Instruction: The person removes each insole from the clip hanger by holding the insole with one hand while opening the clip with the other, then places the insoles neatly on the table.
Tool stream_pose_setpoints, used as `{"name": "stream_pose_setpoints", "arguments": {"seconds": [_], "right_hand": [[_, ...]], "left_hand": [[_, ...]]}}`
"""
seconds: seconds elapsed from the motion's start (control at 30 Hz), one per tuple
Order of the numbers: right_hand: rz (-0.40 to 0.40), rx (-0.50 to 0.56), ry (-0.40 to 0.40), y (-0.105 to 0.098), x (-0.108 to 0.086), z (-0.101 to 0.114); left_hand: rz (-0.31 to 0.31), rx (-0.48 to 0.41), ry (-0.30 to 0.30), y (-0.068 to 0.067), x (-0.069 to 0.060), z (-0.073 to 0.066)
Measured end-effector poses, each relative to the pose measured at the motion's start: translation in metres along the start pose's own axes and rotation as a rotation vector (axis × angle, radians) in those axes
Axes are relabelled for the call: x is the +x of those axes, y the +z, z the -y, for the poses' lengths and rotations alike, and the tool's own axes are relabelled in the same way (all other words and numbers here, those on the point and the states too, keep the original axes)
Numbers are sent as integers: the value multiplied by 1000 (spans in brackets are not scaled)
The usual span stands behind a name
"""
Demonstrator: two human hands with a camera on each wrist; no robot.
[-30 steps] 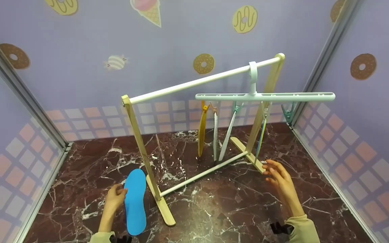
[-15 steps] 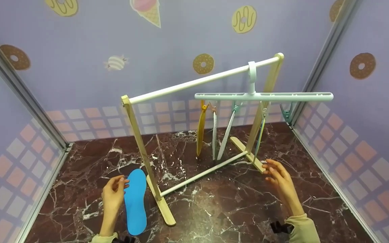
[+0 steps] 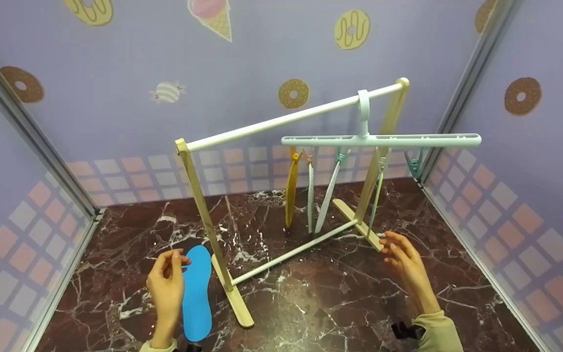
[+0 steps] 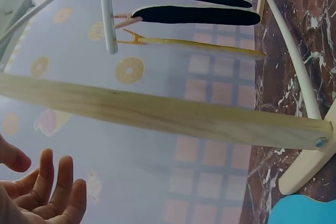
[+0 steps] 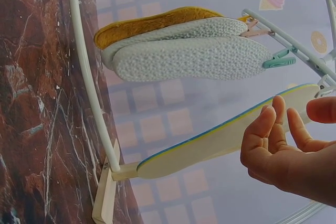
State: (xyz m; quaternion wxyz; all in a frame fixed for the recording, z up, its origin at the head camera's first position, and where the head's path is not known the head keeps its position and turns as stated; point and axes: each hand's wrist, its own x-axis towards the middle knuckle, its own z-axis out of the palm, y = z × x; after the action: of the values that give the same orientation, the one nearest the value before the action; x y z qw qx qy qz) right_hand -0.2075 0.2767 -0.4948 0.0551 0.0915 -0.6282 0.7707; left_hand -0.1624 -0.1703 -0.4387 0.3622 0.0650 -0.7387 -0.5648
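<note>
My left hand (image 3: 166, 283) hovers beside and partly over the upper edge of a blue insole (image 3: 197, 298) lying on the table; its fingers are loosely bent and hold nothing. My right hand (image 3: 407, 261), fingers relaxed, is near the rack's right foot and holds nothing. A pale clip hanger (image 3: 408, 141) hangs from the rack's top bar. From its clips dangle a mustard insole (image 3: 291, 195), two white bumpy insoles (image 5: 194, 59) with dark undersides, and a cream insole (image 5: 210, 142) with a yellow and blue edge. One teal clip (image 3: 413, 165) at the right bears nothing.
The wooden rack (image 3: 203, 215) stands slantwise on a dark red marbled table (image 3: 301, 313), with a white lower bar (image 3: 296, 252) between its feet. Purple patterned walls (image 3: 242, 73) enclose the back and both sides.
My left hand has lifted away from the blue insole's left edge and moved up and slightly right, its fingers loosening. My right hand keeps still. The hanging insoles sway slightly.
</note>
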Motion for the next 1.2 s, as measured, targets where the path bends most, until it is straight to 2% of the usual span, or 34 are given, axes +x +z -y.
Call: {"name": "stream_pose_setpoints", "arguments": {"seconds": [0.1,0.2,0.3,0.47,0.53,0.67,0.73,0.8,1.0,1.2], "right_hand": [[4,9,2,0,0,0],[11,27,-1,-1,0,0],[18,38,-6,-1,0,-1],[19,41,-5,-2,0,-1],[20,42,-3,-2,0,-1],[25,50,-3,-2,0,-2],[26,53,-5,-2,0,-2],[22,46,-2,-2,0,-2],[-2,23,8,-2,1,-2],[1,24,3,-2,3,0]], "left_hand": [[6,-51,32,2,-3,-10],[14,-98,86,5,-4,-9],[16,-104,177,8,-5,0],[10,-110,289,15,-6,12],[15,-136,338,18,-7,11],[32,-172,479,26,-8,8],[47,-171,541,29,-10,1],[67,-175,583,34,-11,1],[100,-186,637,48,-14,2],[137,-184,662,57,-20,-25]]}}
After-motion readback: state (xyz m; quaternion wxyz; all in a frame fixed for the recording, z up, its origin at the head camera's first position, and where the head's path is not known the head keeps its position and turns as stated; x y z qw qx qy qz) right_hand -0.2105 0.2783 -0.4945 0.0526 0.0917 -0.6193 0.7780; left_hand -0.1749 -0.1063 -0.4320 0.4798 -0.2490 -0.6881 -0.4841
